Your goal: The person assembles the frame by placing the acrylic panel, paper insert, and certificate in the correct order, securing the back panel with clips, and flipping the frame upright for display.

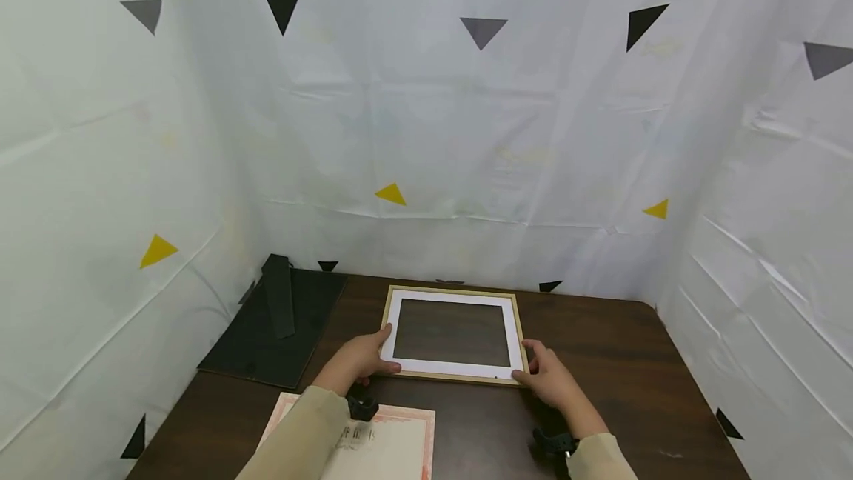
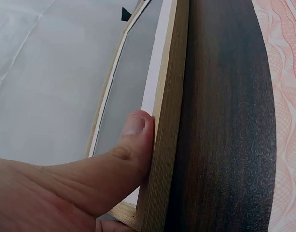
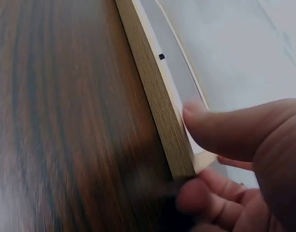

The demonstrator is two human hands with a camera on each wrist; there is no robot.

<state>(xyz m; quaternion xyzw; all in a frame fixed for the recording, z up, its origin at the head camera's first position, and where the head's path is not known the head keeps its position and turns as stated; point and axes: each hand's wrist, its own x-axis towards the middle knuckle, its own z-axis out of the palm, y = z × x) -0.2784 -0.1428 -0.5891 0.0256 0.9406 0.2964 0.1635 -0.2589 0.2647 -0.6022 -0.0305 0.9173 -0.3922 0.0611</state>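
Observation:
Both hands hold a picture frame point(image 1: 453, 370) with a light wooden border and a white mat around a dark-looking middle. My left hand point(image 1: 360, 356) grips its near left corner. In the left wrist view, the left thumb point(image 2: 133, 140) presses on the front by the wooden edge point(image 2: 168, 121), with the other fingers mostly hidden. At the near right corner is my right hand point(image 1: 552, 378). The right wrist view has its thumb point(image 3: 225, 128) over the mat and its fingers point(image 3: 220, 193) curled under the corner. A small black mark point(image 3: 162, 57) shows on the mat.
A black backing board point(image 1: 313, 317) with a stand leg point(image 1: 278, 298) lies at the table's far left. A sheet with a pink patterned border point(image 1: 393, 443) lies nearby, partly under the left forearm. White sheeting point(image 1: 466, 132) with printed triangles surrounds the dark wooden table point(image 1: 620, 361).

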